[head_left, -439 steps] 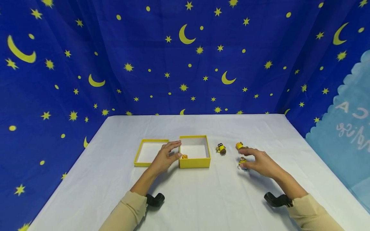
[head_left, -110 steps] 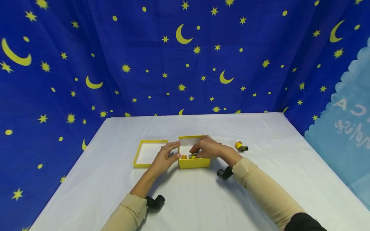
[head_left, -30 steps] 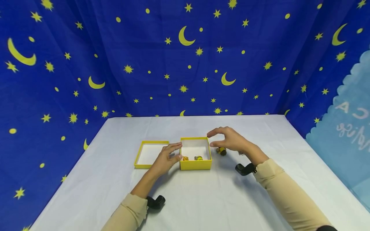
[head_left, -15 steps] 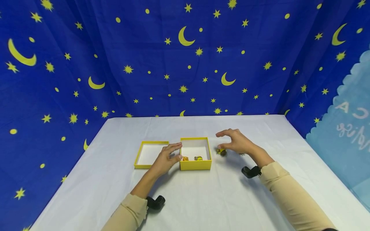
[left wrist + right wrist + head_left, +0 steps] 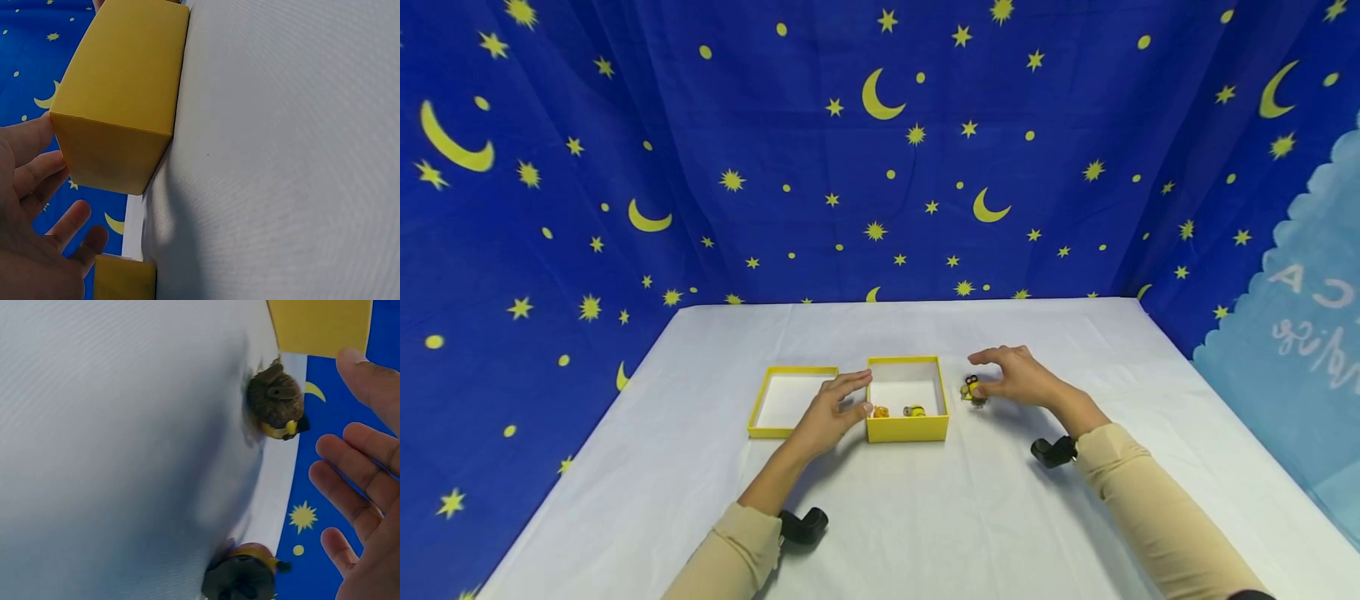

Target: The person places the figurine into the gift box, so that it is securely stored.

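Observation:
A yellow open-topped box [image 5: 907, 430] stands mid-table with two minion figurines inside: an orange-yellow one [image 5: 881, 412] at the left, a yellow-and-black one [image 5: 914, 411] further right. My left hand [image 5: 829, 415] rests thumb and fingertips against the box's left side, its fingers fairly straight. Right of the box is a third minion figurine [image 5: 972, 390] with dark goggles. Beside it hovers my right hand [image 5: 1024, 379], thumb and fingers spread, holding nothing. Another figurine [image 5: 240, 575] shows at the bottom of the right wrist view; the right hand hides it in the head view.
The yellow-rimmed lid [image 5: 767, 432] lies left of the box, partly behind the left hand. A white cloth [image 5: 925, 508] covers the table. Blue curtains [image 5: 820, 150] with moons and stars stand behind it. Each wrist carries a black camera mount [image 5: 805, 525].
A minion figurine from the table now lies in the box. My right hand has left the box and moved right, beside the goggled figurine. The left hand stays at the box.

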Action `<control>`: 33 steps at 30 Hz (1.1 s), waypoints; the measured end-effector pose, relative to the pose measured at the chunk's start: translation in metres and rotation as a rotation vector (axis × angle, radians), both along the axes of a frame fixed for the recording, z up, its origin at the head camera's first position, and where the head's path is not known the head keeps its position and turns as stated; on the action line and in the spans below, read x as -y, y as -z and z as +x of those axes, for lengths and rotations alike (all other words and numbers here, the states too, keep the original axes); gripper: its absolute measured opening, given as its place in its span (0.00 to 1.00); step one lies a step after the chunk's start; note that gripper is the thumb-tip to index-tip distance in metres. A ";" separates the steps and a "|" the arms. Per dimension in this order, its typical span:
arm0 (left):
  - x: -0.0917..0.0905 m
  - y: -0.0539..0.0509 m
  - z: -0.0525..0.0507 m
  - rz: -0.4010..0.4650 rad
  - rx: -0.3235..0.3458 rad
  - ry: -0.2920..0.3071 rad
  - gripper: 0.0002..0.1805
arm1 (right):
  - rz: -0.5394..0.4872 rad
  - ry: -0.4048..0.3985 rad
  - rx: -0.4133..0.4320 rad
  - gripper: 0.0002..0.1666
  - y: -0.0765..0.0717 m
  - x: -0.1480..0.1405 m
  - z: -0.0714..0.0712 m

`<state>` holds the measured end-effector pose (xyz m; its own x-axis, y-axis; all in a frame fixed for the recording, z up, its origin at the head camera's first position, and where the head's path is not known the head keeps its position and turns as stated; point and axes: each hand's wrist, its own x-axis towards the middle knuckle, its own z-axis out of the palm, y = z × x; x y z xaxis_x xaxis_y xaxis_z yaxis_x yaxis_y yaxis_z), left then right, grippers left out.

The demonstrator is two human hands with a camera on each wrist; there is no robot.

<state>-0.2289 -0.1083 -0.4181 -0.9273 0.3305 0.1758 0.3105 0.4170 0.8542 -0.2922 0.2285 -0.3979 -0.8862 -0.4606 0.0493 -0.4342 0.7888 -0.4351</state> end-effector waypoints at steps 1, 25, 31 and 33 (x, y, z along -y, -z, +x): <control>0.000 0.000 0.000 0.001 0.003 -0.001 0.26 | 0.007 -0.002 0.000 0.34 0.001 -0.001 -0.001; -0.001 0.001 -0.001 0.000 0.016 -0.015 0.26 | 0.080 -0.032 0.022 0.34 0.014 -0.004 -0.002; 0.000 0.001 -0.001 0.002 0.017 -0.014 0.26 | 0.093 -0.035 -0.007 0.32 0.016 -0.003 -0.002; 0.000 0.002 -0.001 0.002 0.016 -0.016 0.26 | 0.091 -0.034 -0.023 0.31 0.017 -0.004 -0.001</control>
